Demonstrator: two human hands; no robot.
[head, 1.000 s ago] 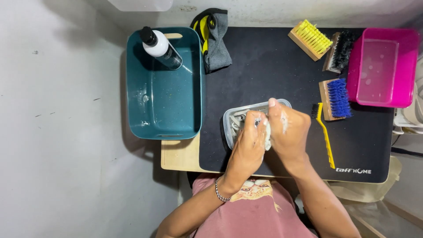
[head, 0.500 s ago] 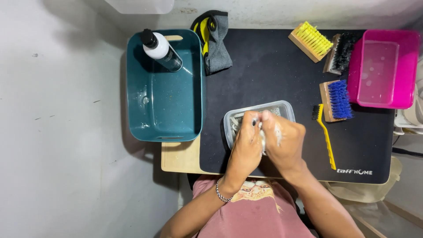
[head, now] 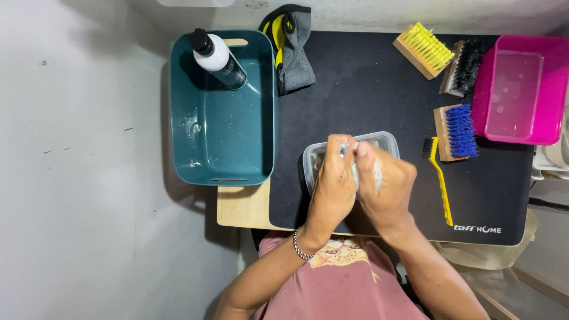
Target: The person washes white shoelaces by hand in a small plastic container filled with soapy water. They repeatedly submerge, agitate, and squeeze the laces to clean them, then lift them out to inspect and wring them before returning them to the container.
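The left hand (head: 333, 184) and right hand (head: 384, 188) cover most of the clear plastic tub (head: 379, 142). Something small, pale and wet sits squeezed between them, too hidden to tell what it is. The bright pink plastic bin (head: 548, 89) is cut off by the picture's edge.

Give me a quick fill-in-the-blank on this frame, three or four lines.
1. Both hands are pressed together over the clear ____.
2. The bottle leans inside the ____ tub.
3. The pink tub sits at the mat's ____ edge.
4. The brush beside the pink tub has ____ bristles.

Missing words: container; teal; right; blue
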